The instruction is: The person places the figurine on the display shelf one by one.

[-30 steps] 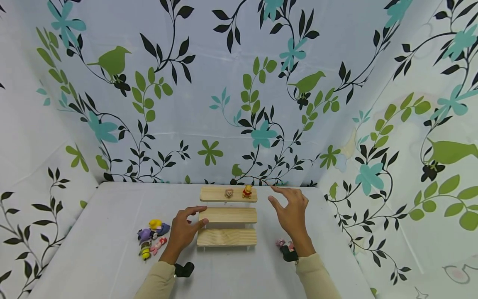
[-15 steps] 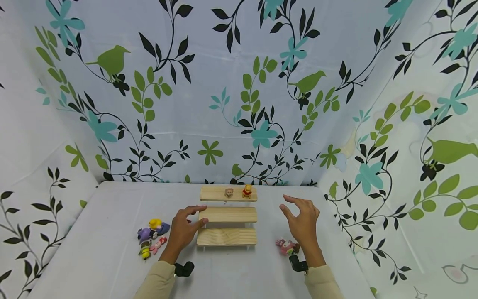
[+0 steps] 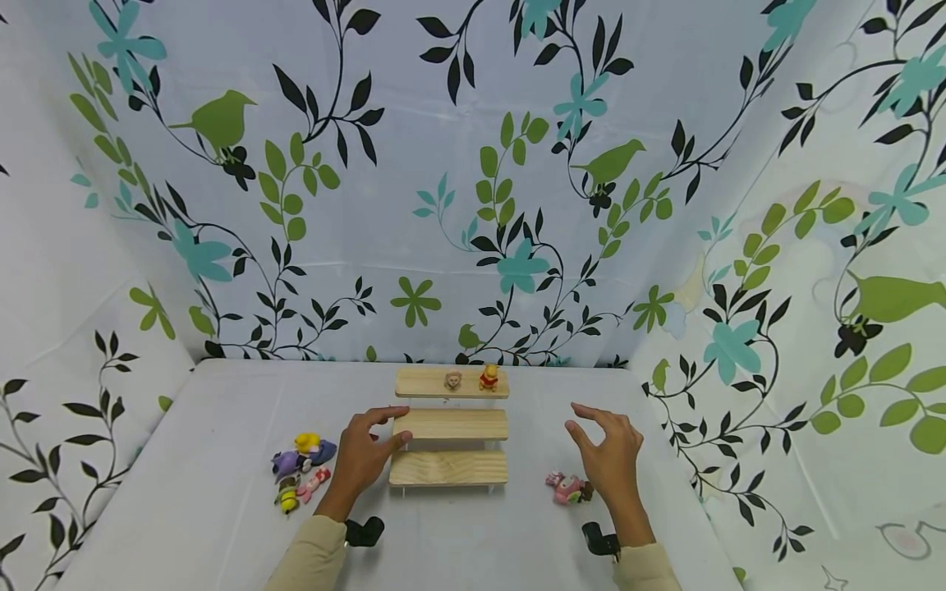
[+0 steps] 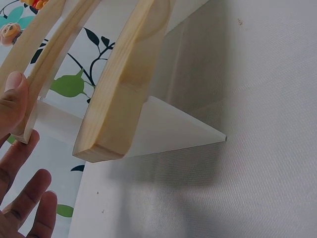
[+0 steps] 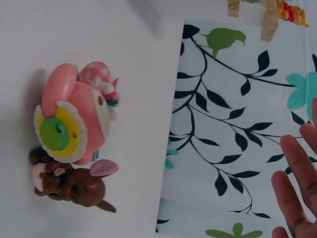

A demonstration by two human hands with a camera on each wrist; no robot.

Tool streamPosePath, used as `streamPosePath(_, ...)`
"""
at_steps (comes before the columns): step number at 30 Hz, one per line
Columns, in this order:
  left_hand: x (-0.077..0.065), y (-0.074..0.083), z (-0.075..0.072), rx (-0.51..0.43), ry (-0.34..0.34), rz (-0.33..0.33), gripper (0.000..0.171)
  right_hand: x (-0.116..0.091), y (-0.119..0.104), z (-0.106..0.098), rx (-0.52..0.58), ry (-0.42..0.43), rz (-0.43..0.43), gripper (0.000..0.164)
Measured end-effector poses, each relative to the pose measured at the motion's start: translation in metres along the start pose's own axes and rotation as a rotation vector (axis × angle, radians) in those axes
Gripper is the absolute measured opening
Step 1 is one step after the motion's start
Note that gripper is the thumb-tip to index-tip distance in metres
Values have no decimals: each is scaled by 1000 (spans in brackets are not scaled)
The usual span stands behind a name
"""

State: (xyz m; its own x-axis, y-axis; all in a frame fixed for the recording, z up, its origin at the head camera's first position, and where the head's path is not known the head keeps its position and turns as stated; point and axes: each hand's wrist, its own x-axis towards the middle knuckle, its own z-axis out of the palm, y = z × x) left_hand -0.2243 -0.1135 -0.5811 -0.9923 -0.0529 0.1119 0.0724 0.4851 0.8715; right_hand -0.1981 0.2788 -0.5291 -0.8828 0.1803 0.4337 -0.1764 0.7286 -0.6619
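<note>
A three-tier wooden display shelf (image 3: 449, 469) with white supports stands mid-table. My left hand (image 3: 362, 455) pinches the left end of its middle board (image 3: 458, 425) between thumb and finger, the other fingers spread in the left wrist view. On the top board (image 3: 421, 382) are a Winnie the Pooh figurine (image 3: 489, 378) and a small brown-and-pink figurine (image 3: 453, 381). My right hand (image 3: 613, 451) holds nothing, thumb and fingers apart, above the table right of the shelf. Nearest to it lie a pink figurine with a yellow-green flower (image 5: 74, 119) and a brown long-eared figurine (image 5: 84, 186).
Left of my left hand lies a cluster of figurines, among them a yellow one (image 3: 307, 443), a purple one (image 3: 285, 465), a pink one (image 3: 314, 484) and a yellow-and-green striped one (image 3: 287, 497). Patterned fabric (image 3: 414, 205) hangs behind the white table (image 3: 222, 460).
My right hand has moved right and toward me, away from the top board, uncovering the pink and brown figurines. The left hand has stayed on the middle board.
</note>
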Motion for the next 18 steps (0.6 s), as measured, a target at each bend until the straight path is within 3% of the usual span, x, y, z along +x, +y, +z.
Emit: streamPosePath(18,0,-1,1,3,-4,-6,44,-28,23,0,-11,-76,121,37)
